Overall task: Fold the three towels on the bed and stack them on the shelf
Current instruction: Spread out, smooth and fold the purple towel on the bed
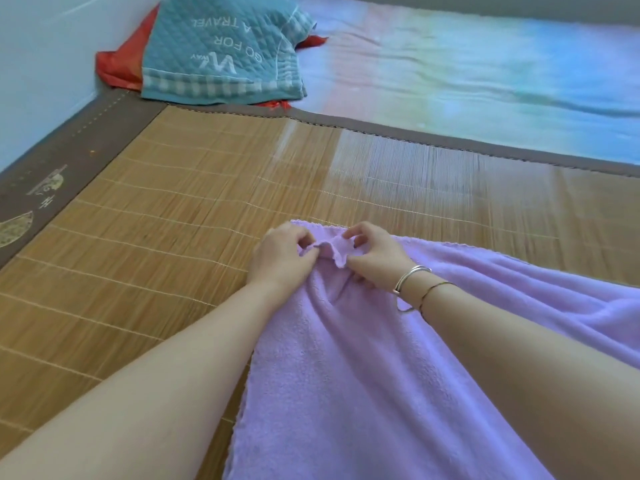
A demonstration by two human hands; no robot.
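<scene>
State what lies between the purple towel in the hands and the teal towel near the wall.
Only bare bamboo mat and its brown border, in the head view, separates the purple towel from the teal towel.

bright, soft daylight | white glare on bamboo mat (pixel 311 157), centre | sheet (pixel 485 81) washed out, upper right | slight blur | faint shadows

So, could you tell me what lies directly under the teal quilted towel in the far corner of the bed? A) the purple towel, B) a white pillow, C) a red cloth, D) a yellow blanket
C: red fabric sticks out from beneath the teal quilted towel on its left and right sides, while the purple towel lies apart, near the camera, pinched by the left hand and the right hand.
</scene>
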